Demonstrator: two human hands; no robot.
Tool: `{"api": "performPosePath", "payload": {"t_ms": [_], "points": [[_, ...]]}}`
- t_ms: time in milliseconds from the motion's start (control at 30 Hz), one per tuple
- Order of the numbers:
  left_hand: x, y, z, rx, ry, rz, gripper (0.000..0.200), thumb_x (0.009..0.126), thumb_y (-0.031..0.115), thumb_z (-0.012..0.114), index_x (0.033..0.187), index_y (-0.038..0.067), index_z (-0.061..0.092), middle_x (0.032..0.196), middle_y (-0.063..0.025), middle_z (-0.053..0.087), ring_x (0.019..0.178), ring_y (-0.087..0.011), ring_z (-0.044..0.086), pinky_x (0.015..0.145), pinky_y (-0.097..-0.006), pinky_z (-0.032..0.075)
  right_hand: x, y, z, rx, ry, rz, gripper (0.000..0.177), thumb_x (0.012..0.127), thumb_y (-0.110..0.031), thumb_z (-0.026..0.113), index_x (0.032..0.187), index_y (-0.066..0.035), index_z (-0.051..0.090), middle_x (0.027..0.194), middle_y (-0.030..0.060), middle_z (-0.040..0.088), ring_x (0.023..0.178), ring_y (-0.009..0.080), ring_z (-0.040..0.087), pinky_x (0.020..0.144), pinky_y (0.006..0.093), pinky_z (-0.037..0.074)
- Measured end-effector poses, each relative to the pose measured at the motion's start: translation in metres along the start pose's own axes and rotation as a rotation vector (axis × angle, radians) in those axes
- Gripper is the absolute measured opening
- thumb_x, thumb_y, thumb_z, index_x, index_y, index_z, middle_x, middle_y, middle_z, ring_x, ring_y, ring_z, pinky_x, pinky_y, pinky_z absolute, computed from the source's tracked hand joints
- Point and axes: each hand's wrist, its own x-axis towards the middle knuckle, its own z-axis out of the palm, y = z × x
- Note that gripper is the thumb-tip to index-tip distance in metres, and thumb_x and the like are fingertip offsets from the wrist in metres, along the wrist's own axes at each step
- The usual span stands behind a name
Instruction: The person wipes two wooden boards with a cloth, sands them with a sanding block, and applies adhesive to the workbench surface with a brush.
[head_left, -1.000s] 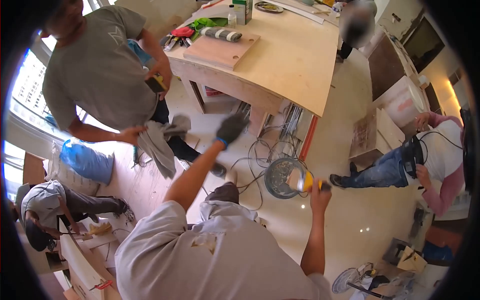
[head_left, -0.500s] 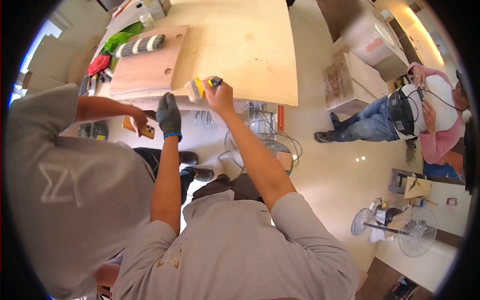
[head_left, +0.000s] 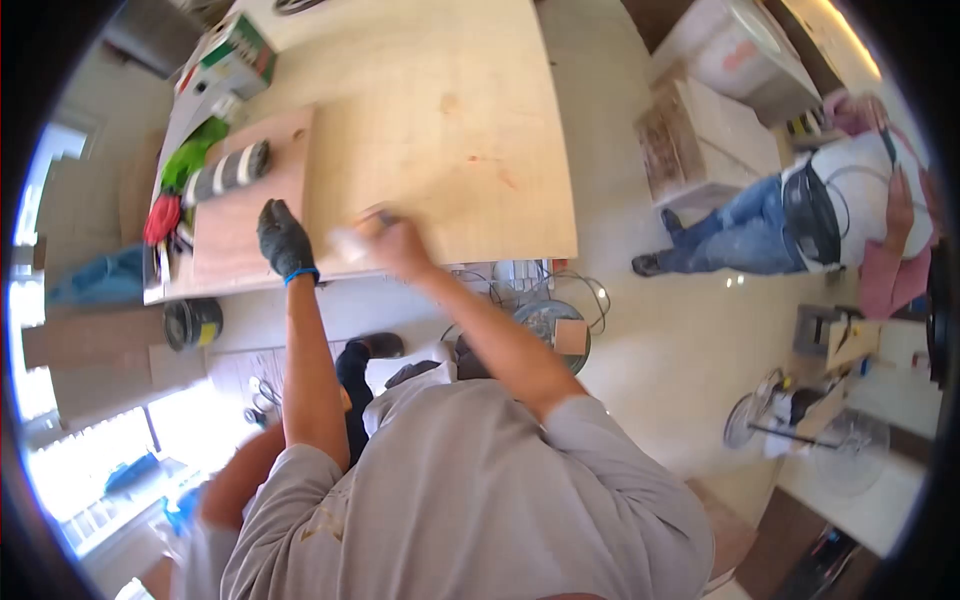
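Note:
My left hand [head_left: 285,240], in a dark knit glove with a blue cuff, is over the lower right part of a flat wooden board [head_left: 235,245]. Its fingers are drawn together and nothing shows in them. My bare right hand [head_left: 402,248] grips a paintbrush [head_left: 360,235] near the table's front edge. Motion smears the brush, its pale bristles toward the left. Under both hands is a large light plywood tabletop [head_left: 430,150]. A grey-and-white striped paint roller cover [head_left: 228,172] lies on the board.
Green cloth [head_left: 195,150], a red item [head_left: 162,217] and a box [head_left: 235,55] sit along the table's left side. Below the front edge are a bucket [head_left: 192,323], cables and a round container [head_left: 552,335]. Another person [head_left: 800,215] stands at right; fans are lower right.
My view has shifted, and both hands are now further over the tabletop. The right hand moves the brush in a blur. The person with a phone at left has mostly left view.

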Motion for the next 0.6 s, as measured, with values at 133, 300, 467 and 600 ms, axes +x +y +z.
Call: {"api": "performPosePath", "payload": {"t_ms": [133,300,467,600], "points": [[0.026,0.018,0.004,0.168,-0.039,0.144,0.045,0.097,0.037,0.05,0.117,0.0,0.064,0.116,-0.0213,0.065,0.109,-0.0342,0.061,0.095,-0.0405,0.046,0.046,0.071,0.03,-0.21,-0.135,0.24,0.016,0.085,-0.015,0.062,0.09,0.0,0.066,0.072,0.0236,0.065,0.066,0.033,0.064,0.063,0.0412,0.05],[0.066,-0.04,-0.091,0.482,-0.022,0.065,0.045,0.094,0.034,0.057,0.12,-0.003,0.062,0.121,-0.0215,0.063,0.112,-0.0366,0.059,0.099,-0.0411,0.044,0.157,0.089,-0.345,-1.438,0.068,0.049,0.027,0.091,-0.028,0.06,0.087,-0.003,0.069,0.075,0.016,0.069,0.068,0.0307,0.067,0.06,0.0425,0.051],[0.049,-0.074,-0.064,0.483,-0.066,0.032,0.046,0.094,0.036,0.058,0.119,-0.002,0.061,0.124,-0.0227,0.059,0.118,-0.0372,0.054,0.102,-0.042,0.042,0.17,0.01,-0.262,-0.586,0.333,-0.1,0.027,0.095,-0.027,0.06,0.092,-0.002,0.07,0.065,0.0096,0.067,0.058,0.0167,0.063,0.052,0.0337,0.047],[0.066,-0.051,-0.023,0.595,-0.072,0.094,0.048,0.094,0.038,0.053,0.122,0.0,0.059,0.131,-0.0262,0.053,0.127,-0.0407,0.044,0.106,-0.046,0.037,0.078,0.0,-0.046,-0.105,-0.493,0.251,0.021,0.086,-0.022,0.068,0.096,-0.005,0.068,0.074,0.0133,0.067,0.068,0.0147,0.059,0.064,0.0334,0.049]]}}
